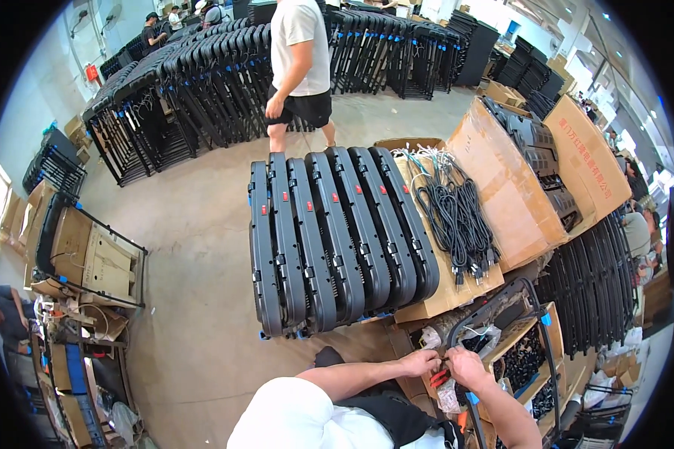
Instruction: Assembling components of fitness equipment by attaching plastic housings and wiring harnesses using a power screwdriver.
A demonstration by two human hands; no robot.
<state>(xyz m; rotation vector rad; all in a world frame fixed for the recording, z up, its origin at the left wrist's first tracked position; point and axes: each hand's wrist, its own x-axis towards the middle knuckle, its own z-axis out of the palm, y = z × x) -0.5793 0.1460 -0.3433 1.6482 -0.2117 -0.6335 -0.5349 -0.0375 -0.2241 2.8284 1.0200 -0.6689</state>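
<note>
At the lower right my left hand point(421, 363) and my right hand point(468, 368) are close together, fingers closed in a pinch. They meet beside the bent tube of a black tubular frame point(533, 293) that carries blue tape. What the fingers hold is too small and hidden to make out. Just below the fingertips lies a red-handled tool point(439, 379), partly covered. Clear plastic wrapping point(487, 340) rests inside the frame. Close to the right forearm, an open carton point(533, 346) contains many small black parts.
Ahead stands a row of long black machine bases point(337, 239). Black power cords point(457, 217) lie on cardboard beside a large open carton point(502, 179) of black plastic covers. A person point(299, 56) walks past racks of black frames point(210, 82). A cart point(90, 254) stands left.
</note>
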